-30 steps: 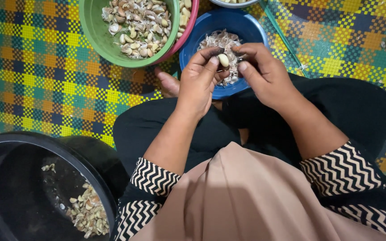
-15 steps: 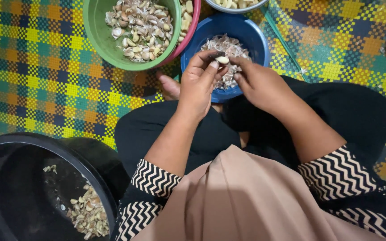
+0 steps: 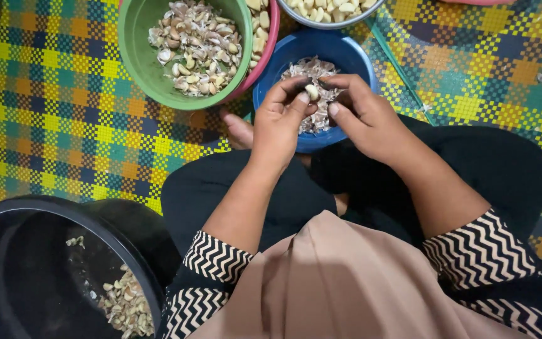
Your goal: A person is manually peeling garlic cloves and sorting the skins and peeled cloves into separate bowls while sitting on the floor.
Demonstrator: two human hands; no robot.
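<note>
The garlic clove (image 3: 312,92), pinched between the fingertips of the left hand (image 3: 281,122) and right hand (image 3: 366,116) just above the blue bowl (image 3: 346,59), could slip from that tight two-handed pinch and drop among the peelings in the bowl if its loosened skin gives way.

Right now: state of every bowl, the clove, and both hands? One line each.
left hand: fingers pinching the garlic clove.
right hand: fingers on the same clove.
garlic clove: pale, held between both hands above the blue bowl.
blue bowl: upright, holds papery garlic skins.
green bowl: upright, part filled with unpeeled cloves.
metal bowl: holds pale peeled cloves, mostly out of frame.
black tub: some cloves at the bottom.
</note>
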